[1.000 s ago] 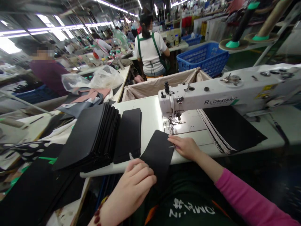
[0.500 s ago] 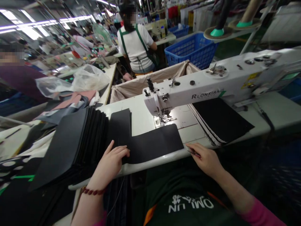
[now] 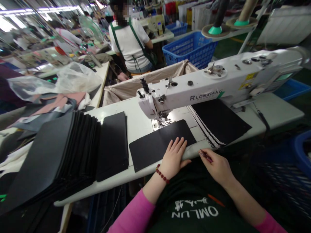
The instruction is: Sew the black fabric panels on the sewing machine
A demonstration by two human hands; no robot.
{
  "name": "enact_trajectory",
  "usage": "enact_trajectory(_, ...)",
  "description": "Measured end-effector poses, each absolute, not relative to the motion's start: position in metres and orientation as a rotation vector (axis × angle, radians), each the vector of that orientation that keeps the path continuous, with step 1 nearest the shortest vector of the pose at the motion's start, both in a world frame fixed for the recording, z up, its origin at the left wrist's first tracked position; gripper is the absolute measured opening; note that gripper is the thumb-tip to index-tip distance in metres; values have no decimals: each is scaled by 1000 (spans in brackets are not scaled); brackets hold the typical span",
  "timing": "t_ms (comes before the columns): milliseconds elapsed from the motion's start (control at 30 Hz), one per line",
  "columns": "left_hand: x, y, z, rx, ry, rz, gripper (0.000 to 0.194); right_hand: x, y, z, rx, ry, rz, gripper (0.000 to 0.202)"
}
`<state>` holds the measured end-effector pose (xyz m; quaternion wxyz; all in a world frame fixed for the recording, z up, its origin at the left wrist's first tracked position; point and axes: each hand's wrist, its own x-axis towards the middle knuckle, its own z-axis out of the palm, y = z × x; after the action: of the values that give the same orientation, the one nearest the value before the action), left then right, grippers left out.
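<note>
My left hand (image 3: pixel 173 157), a red bead bracelet at its wrist, lies with fingers spread on the near edge of a black panel (image 3: pixel 157 142). That panel is flat on the table, its far edge by the needle area of a white sewing machine (image 3: pixel 206 85). My right hand (image 3: pixel 216 166) is closed around a small dark reddish tool (image 3: pixel 206 156) just off the table's front edge. A smaller set of black panels (image 3: pixel 113 144) sits left of the single one, and a tall stack (image 3: pixel 51 142) stands farther left. More black pieces (image 3: pixel 218 121) lie under the machine arm.
Behind the table (image 3: pixel 279 111) is a bin lined with beige cloth (image 3: pixel 121 90). A blue basket (image 3: pixel 189 50) and a person in a white shirt (image 3: pixel 131 45) are beyond it. Clear plastic (image 3: pixel 77 77) and fabric pieces lie at left; another blue basket (image 3: pixel 286 168) is at lower right.
My left hand has moved right, from the left end of the black panel onto its near right part. The panel now lies apart from the smaller set. The camera view has shifted to the right.
</note>
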<state>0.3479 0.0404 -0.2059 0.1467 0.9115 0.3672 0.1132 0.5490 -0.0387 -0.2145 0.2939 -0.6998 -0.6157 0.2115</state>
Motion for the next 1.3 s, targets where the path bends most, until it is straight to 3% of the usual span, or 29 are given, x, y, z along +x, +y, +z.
enact_trajectory(400,379,26,-216,2624,1160,413,13,571,-58,-223,-2025,-1646,576,23)
enact_trajectory(700,382,29,-213,2399,1168,508,6,555,-46,-216,-1983,-1845,562,18)
enact_trajectory(1000,380,23,-211,2293,1127,550,6,548,-35,-221,-2055,-1935,469,26)
enact_trajectory(1167,351,20,-197,2429,834,506,13,556,-34,-223,-2047,-1854,404,24)
enact_trajectory(1233,323,21,-193,2510,886,501,25,557,-31,-222,-1964,-1817,371,26)
enact_trajectory(1300,287,21,-192,2557,1137,479,53,556,-26,-222,-1850,-1863,349,32)
